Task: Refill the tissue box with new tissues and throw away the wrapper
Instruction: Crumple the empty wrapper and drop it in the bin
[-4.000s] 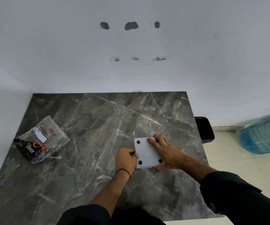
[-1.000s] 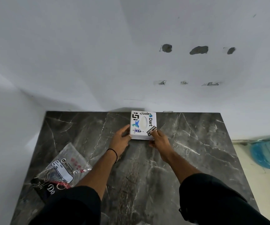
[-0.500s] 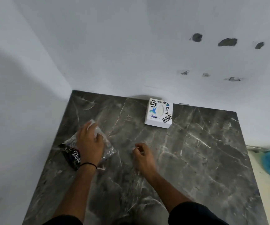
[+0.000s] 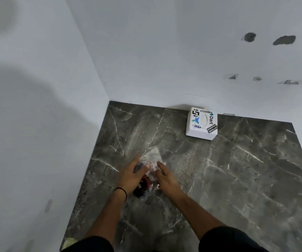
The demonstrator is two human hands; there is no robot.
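The clear plastic wrapper (image 4: 151,174), printed in black and red, is crumpled between both hands over the middle-left of the dark marble table (image 4: 228,175). My left hand (image 4: 131,177) curls around its left side. My right hand (image 4: 164,176) presses against its right side with the fingers touching the plastic. The white tissue box (image 4: 202,124), covered in stickers with an oval slot on top, stands upright at the back of the table against the wall, well away from both hands.
White walls (image 4: 37,106) close in the table on the left and at the back, meeting in a corner. The back wall has several dark holes (image 4: 283,40). The table's right part is bare marble.
The tissue box was set down at the back wall and let go. My left hand took the wrapper, then my right hand joined it and the wrapper got bunched up. The view swung left.
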